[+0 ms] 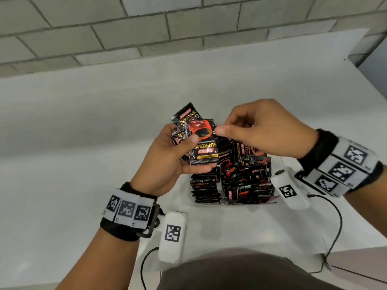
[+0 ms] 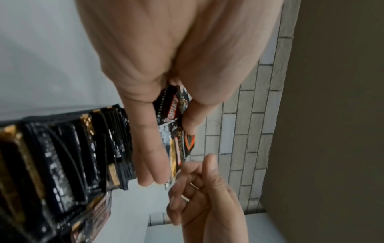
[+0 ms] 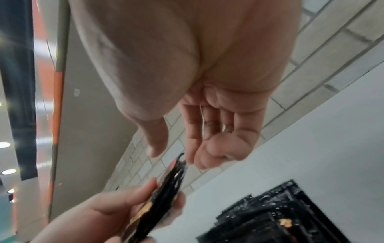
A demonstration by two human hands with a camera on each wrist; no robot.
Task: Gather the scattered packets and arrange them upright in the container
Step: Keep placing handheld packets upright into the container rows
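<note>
My left hand [image 1: 167,162] grips a small stack of black and red coffee packets [image 1: 202,143], thumb across the top one. The same stack shows edge-on in the right wrist view [image 3: 166,189] and between thumb and fingers in the left wrist view [image 2: 176,128]. My right hand [image 1: 251,130] hovers at the stack's right edge. Its thumb [image 3: 153,144] and curled fingers [image 3: 199,154] sit slightly apart around the packets' corner. Below both hands, the container [image 1: 270,199] holds rows of upright packets [image 1: 209,185], with loose ones lying on top at the right [image 1: 251,160].
Everything sits on a white table [image 1: 83,143] against a grey brick wall [image 1: 104,34]. White tagged units hang from my wrists [image 1: 173,237] [image 1: 289,189], trailing black cables [image 1: 335,227]. The table's right edge [image 1: 356,63] drops off near the wall.
</note>
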